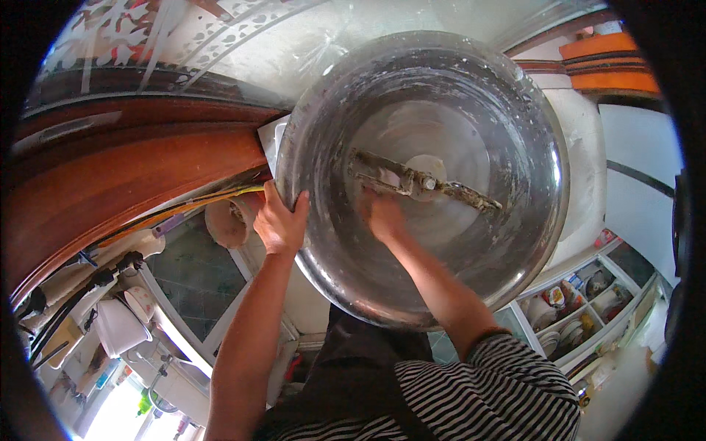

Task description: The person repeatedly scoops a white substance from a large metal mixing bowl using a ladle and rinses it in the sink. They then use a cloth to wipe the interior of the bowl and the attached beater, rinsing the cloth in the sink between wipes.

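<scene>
A large round stainless-steel mixing bowl (518, 165) fills the middle of the view, its inner wall marked with whitish smears and specks. Across its bottom lies a two-armed mixing blade (463, 194), bolted at the centre and crusted with residue. My left hand (282, 220) grips the bowl's left rim, thumb over the edge and fingers outside. Inside the bowl, my right hand (383, 215) reaches to the left arm of the blade. That hand is blurred and its fingers are partly behind the blade, so whether they hold anything cannot be told.
Reddish-brown wooden furniture (138, 160) runs along the left, with a yellow-orange cable (220, 194) beside it. A pale bucket (227, 223) stands on the dark tiled floor (193, 275). A white bin (118, 328) is lower left. Shelves with dishes and packages (579, 303) are at right.
</scene>
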Available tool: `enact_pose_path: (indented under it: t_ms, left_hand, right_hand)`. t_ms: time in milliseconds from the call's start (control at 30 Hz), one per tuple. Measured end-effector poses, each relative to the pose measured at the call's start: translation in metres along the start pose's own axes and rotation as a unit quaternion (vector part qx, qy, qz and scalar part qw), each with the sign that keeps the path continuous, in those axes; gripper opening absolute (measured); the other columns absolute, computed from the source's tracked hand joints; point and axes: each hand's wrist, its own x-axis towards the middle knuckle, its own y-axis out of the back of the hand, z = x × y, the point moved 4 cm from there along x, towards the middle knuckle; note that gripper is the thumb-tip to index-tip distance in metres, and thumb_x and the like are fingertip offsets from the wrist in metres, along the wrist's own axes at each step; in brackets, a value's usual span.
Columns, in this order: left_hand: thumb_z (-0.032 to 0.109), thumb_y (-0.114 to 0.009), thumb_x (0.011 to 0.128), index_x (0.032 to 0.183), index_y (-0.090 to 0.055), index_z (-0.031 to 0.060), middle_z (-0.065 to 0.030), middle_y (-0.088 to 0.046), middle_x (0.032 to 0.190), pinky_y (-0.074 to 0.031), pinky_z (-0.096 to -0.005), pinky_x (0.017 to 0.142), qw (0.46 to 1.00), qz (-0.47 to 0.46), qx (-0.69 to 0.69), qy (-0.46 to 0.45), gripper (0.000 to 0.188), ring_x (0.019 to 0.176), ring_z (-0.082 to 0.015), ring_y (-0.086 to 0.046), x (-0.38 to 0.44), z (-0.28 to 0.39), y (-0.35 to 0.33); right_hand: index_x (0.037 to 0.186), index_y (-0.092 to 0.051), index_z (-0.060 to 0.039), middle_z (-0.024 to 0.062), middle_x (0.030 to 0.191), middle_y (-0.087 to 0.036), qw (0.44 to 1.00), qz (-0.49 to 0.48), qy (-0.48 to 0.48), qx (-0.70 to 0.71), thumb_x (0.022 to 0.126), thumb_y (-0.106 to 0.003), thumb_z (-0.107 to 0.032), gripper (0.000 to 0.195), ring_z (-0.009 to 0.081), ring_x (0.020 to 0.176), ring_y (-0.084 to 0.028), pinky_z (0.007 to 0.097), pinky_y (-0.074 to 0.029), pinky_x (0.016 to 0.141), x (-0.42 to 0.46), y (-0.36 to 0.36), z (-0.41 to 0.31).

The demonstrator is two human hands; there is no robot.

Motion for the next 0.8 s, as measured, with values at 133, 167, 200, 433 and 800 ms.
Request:
enact_pose_path:
  t_ms: [133,167,200,433,800]
  left_hand:
    - [0.043,-0.069,0.079,0.124,-0.048,-0.0009,-0.0249,-0.067,0.094,-0.049,-0.0506,0.075,0.999,0.029,-0.007,-0.015,0.066,0.086,-0.0443,-0.063,-0.001,-0.005,-0.006]
    - [0.043,-0.069,0.079,0.123,-0.049,-0.0006,-0.0248,-0.067,0.094,-0.049,-0.0508,0.075,0.999,0.035,0.001,-0.019,0.065,0.086,-0.0443,-0.064,-0.002,-0.007,-0.008]
    - [0.043,-0.069,0.079,0.122,-0.049,-0.0004,-0.0247,-0.067,0.093,-0.049,-0.0509,0.075,0.999,0.040,0.003,-0.023,0.064,0.086,-0.0442,-0.064,-0.001,-0.006,-0.008]
    - [0.046,-0.067,0.080,0.114,-0.050,0.0037,-0.0234,-0.067,0.092,-0.048,-0.0525,0.074,0.998,0.044,-0.017,-0.033,0.057,0.085,-0.0446,-0.063,0.001,-0.003,-0.005]
    - [0.045,-0.067,0.079,0.120,-0.048,0.0033,-0.0245,-0.067,0.092,-0.048,-0.0538,0.073,0.999,0.028,0.000,-0.027,0.061,0.083,-0.0454,-0.063,-0.001,-0.006,-0.007]
  right_hand:
    - [0.114,-0.059,-0.0095,0.0203,0.105,-0.062,0.993,-0.086,0.042,-0.069,0.083,-0.056,-0.018,0.032,0.0385,0.098,-0.060,0.0522,-0.048,0.082,0.037,-0.057,-0.005]
    - [0.114,-0.059,-0.0096,0.0203,0.107,-0.062,0.987,-0.132,0.053,-0.072,0.083,-0.056,-0.018,0.032,0.0382,0.099,-0.059,0.0522,-0.048,0.083,0.032,-0.064,-0.002]
    - [0.115,-0.058,-0.0096,0.0198,0.109,-0.061,0.981,-0.131,0.111,-0.089,0.084,-0.055,-0.018,0.032,0.0380,0.101,-0.059,0.0519,-0.048,0.085,0.022,-0.063,0.002]
    - [0.111,-0.063,-0.0064,0.0158,0.115,-0.059,0.930,-0.317,0.109,-0.154,0.088,-0.054,-0.022,0.029,0.0370,0.107,-0.058,0.0481,-0.051,0.084,-0.086,-0.047,0.086]
    - [0.108,-0.065,-0.0060,0.0182,0.120,-0.048,0.885,-0.103,-0.318,-0.324,0.085,-0.061,-0.020,0.027,0.0379,0.102,-0.058,0.0459,-0.054,0.074,-0.076,0.105,0.169]
